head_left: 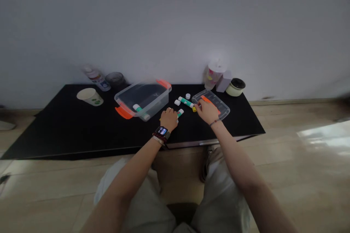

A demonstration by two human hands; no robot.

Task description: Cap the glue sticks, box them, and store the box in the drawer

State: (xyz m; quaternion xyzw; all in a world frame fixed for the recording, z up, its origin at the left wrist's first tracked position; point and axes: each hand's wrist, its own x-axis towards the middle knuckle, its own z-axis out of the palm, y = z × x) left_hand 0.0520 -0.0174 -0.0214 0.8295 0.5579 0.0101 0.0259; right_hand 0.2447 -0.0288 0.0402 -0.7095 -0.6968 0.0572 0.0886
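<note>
Two hands work at the black table (82,127), at the middle of the frame. The left hand (168,119) is curled, its fingers (172,111) at the near end of a green-and-white glue stick (179,113), though whether they grip it cannot be told. The right hand (207,113) rests over a clear plastic lid (225,111), its fingers loose and reaching left, nearest a yellow cap (194,109) and a second glue stick (186,102), whose long axis slants toward them. Left of both hands, a third glue stick (140,111) lies inside a clear plastic box (158,98).
</note>
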